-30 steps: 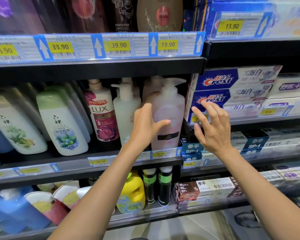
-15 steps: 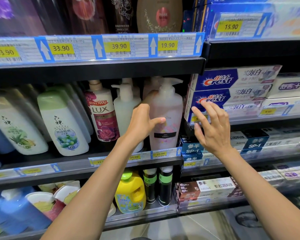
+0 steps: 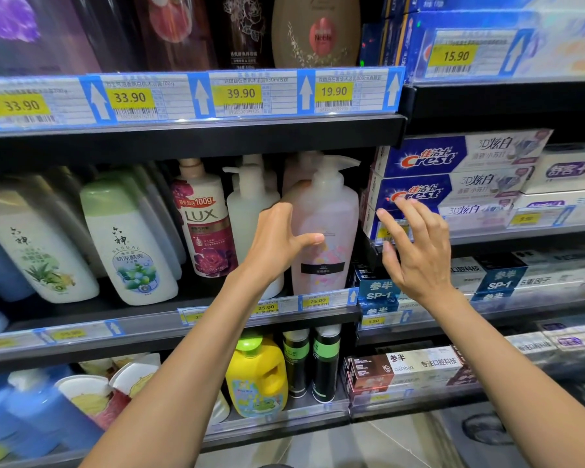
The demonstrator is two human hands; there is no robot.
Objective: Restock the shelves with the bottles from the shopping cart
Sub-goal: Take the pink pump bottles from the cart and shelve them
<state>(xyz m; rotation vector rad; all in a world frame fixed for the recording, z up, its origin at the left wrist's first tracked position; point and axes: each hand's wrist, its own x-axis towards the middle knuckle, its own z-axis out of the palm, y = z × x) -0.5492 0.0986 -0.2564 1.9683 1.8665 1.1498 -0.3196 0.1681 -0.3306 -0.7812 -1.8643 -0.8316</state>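
Pretty clearly a shop, the toiletries aisle of a supermarket or drugstore. Black metal shelves [image 3: 190, 136] run in tiers, each edged with a clear plastic strip of blue-and-white price tags [image 3: 240, 94] with yellow boxes reading 33.90, 39.90, 19.90, plus barcodes and up arrows. Rows of identical white body wash bottles with green caps [image 3: 125, 244] sit next to a white and magenta LUX bottle [image 3: 205, 221], and stacked blue-and-white Crest toothpaste cartons [image 3: 453, 160] fill the next bay.
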